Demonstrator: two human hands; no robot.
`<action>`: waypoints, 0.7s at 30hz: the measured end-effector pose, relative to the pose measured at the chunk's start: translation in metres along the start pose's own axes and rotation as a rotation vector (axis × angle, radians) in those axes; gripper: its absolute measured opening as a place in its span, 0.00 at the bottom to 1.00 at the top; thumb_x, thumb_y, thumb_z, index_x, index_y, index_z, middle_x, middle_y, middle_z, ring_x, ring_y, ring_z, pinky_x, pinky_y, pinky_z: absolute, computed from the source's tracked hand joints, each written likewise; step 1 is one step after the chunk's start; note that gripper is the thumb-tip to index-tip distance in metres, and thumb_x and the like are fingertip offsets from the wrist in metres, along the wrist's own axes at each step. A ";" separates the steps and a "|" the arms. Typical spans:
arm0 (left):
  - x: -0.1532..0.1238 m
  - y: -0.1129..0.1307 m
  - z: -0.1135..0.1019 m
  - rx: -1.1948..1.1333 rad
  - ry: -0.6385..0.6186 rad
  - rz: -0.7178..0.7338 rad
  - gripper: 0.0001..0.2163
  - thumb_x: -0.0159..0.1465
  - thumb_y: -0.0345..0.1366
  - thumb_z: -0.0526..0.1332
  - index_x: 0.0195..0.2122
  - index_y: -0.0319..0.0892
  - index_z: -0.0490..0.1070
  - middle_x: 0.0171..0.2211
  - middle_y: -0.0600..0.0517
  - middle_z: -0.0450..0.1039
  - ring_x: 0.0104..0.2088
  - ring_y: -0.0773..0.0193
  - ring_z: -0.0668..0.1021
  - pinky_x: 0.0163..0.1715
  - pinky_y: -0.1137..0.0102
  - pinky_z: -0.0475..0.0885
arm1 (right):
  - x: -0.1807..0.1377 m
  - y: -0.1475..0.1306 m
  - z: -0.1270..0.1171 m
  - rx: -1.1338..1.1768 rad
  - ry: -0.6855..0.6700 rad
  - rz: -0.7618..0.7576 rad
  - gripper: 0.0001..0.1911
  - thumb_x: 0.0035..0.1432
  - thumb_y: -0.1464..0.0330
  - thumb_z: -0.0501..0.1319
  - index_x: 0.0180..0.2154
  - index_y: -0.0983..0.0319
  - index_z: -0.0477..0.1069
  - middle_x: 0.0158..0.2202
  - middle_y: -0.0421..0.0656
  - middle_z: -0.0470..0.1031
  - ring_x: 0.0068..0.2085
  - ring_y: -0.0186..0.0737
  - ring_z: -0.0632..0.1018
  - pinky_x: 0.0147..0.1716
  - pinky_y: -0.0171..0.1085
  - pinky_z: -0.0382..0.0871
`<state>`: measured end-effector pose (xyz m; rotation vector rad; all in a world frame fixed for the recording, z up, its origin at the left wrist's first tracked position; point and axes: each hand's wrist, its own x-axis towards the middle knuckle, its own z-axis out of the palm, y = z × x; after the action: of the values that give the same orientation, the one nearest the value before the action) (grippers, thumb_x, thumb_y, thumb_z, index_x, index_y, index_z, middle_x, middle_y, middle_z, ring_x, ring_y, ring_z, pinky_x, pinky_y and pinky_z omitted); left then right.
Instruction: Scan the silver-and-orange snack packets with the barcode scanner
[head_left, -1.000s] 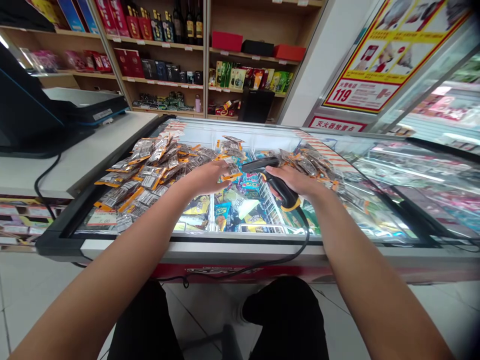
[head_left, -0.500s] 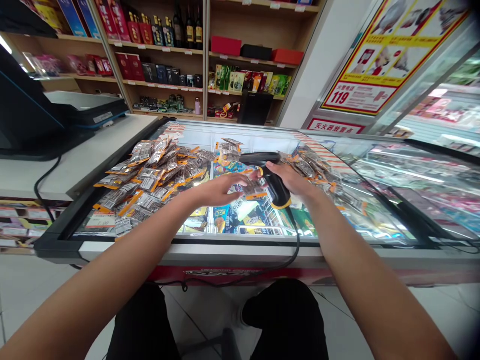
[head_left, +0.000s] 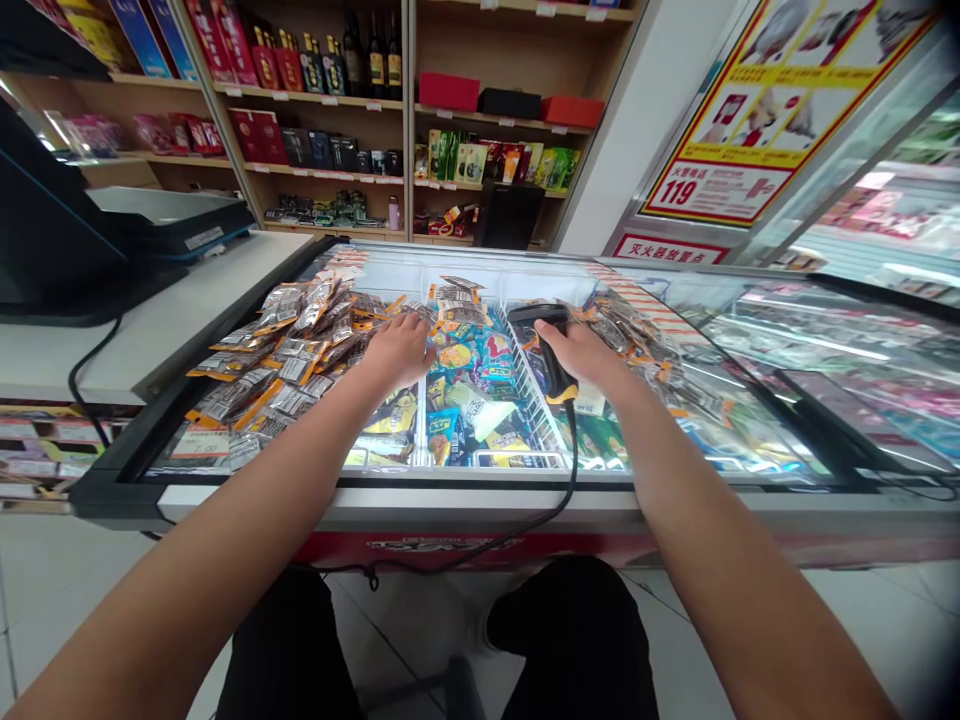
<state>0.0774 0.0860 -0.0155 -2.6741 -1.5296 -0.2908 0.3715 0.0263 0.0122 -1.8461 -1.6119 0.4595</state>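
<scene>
My right hand (head_left: 581, 355) is wrapped round the handle of a black barcode scanner (head_left: 556, 375) with yellow trim. Its head points left and its cord hangs over the freezer's front edge. My left hand (head_left: 401, 352) is over the right edge of a heaped pile of small snack packets (head_left: 296, 345), clear and orange with printed labels. Its fingers reach forward with the thumb apart, and the fingertips partly cover the packets beneath. A few similar packets (head_left: 461, 300) lie stacked between my hands. More form a second pile (head_left: 626, 335) beyond my right hand.
The packets lie on the glass top of a chest freezer (head_left: 480, 492), with bagged frozen goods (head_left: 480, 410) visible below. On the left is a counter (head_left: 225, 295) with a dark machine. Shelves (head_left: 315, 100) of bottles and boxes stand behind. The scanner cord (head_left: 517, 545) loops along the freezer front.
My left hand has moved left from beside the scanner to the left pile; the packet it had there is gone from it. The scanner has turned slightly and shifted right in my right hand.
</scene>
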 end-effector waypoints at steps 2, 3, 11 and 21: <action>-0.006 0.005 -0.004 -0.002 -0.006 0.078 0.22 0.74 0.44 0.49 0.63 0.39 0.67 0.62 0.37 0.69 0.64 0.44 0.71 0.63 0.52 0.68 | 0.000 0.000 0.000 0.009 0.020 -0.010 0.25 0.62 0.43 0.62 0.27 0.57 0.70 0.26 0.45 0.74 0.32 0.49 0.75 0.37 0.42 0.70; -0.009 0.007 -0.007 -0.012 -0.025 0.125 0.22 0.74 0.43 0.49 0.63 0.39 0.67 0.63 0.37 0.69 0.64 0.45 0.71 0.63 0.53 0.68 | 0.000 -0.001 0.001 0.041 0.002 -0.022 0.25 0.62 0.43 0.62 0.28 0.57 0.70 0.26 0.45 0.74 0.32 0.49 0.76 0.38 0.42 0.70; -0.030 0.014 -0.024 -0.155 -0.174 0.321 0.22 0.70 0.38 0.52 0.64 0.41 0.65 0.68 0.41 0.63 0.65 0.50 0.72 0.64 0.59 0.68 | -0.020 -0.015 -0.002 0.374 -0.527 0.003 0.25 0.59 0.41 0.64 0.34 0.56 0.72 0.22 0.44 0.76 0.23 0.45 0.75 0.23 0.42 0.70; -0.029 0.013 -0.024 -0.179 -0.184 0.315 0.22 0.71 0.38 0.53 0.65 0.42 0.65 0.70 0.42 0.62 0.67 0.50 0.70 0.66 0.58 0.67 | -0.023 -0.017 -0.009 0.328 -0.548 0.058 0.25 0.58 0.42 0.67 0.34 0.57 0.71 0.21 0.43 0.75 0.21 0.42 0.75 0.21 0.40 0.69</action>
<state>0.0714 0.0519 0.0031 -3.1027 -1.1387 -0.1765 0.3600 0.0031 0.0269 -1.5976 -1.6897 1.2630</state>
